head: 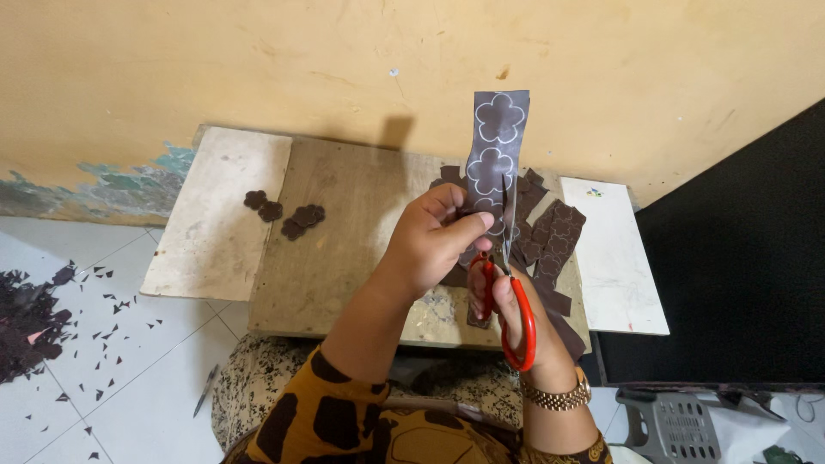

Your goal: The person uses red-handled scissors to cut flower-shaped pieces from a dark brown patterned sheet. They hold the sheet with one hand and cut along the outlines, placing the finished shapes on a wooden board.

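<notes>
1. The left hand pinches a dark brown strip between thumb and fingers and holds it upright above the tabletop. Its grip is closed on the lower part of the strip.
2. The right hand holds red scissors, fingers through the handles. The blades are only a little open and stand at the lower edge of the strip.
3. Two flower outlines in white line are uncut on the strip, so I judge that the cutting is only partly done.
4. Some cut flowers lie on the left of the tabletop, dark brown, flat, with rounded petals. They look like the finished pieces.
5. More strips with the same outlines wait in a pile behind the hands.
6. Small pointed scraps cover the white tiled floor at the left.
7. The tabletop is rough worn wood; the strip looks thin and matt, like paper or foam sheet.
</notes>
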